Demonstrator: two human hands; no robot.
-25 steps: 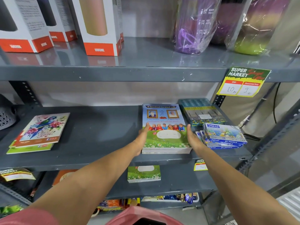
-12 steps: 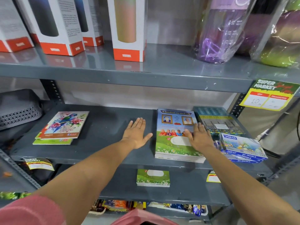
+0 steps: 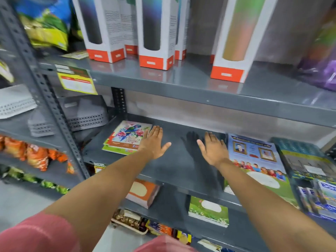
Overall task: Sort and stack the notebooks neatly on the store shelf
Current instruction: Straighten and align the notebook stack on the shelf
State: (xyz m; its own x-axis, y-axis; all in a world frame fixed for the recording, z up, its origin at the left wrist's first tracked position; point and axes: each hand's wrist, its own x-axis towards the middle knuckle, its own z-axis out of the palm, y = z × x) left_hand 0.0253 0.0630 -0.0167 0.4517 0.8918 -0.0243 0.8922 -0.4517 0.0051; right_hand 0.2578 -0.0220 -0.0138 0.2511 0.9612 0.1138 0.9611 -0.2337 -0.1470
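A small pile of notebooks [image 3: 125, 139] with a parrot and flowers on the top cover lies at the left of the grey middle shelf [image 3: 178, 164]. My left hand [image 3: 154, 142] is open, fingers spread, its fingertips at the pile's right edge. A thicker stack of notebooks [image 3: 254, 160] with portraits, children and green grass on the cover lies to the right. Just left of that stack my right hand [image 3: 212, 150] hovers open over bare shelf, holding nothing.
Teal boxes [image 3: 301, 159] and blue pastel boxes [image 3: 323, 200] crowd the shelf's right end. Tall bottle cartons [image 3: 156, 33] stand on the shelf above. On the lower shelf lie an orange notebook stack [image 3: 143, 193] and a green one [image 3: 209, 210]. A slotted upright post [image 3: 54, 113] stands left.
Both hands have left the portrait-cover stack and moved left. The left hand now reaches the parrot-cover pile. The view has swung left.
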